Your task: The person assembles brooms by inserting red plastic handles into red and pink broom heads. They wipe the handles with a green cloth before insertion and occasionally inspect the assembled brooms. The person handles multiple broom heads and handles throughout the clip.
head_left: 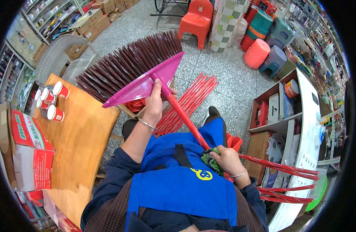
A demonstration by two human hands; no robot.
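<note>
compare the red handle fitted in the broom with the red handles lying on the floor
The fitted handle slants up off the floor, gripped low by the right hand with a green cloth; the floor handles lie flat in a loose bundle, untouched. The fitted one ends in the pink broom head, steadied by the left hand; the floor ones carry no head. Both are thin, straight and red.
</note>
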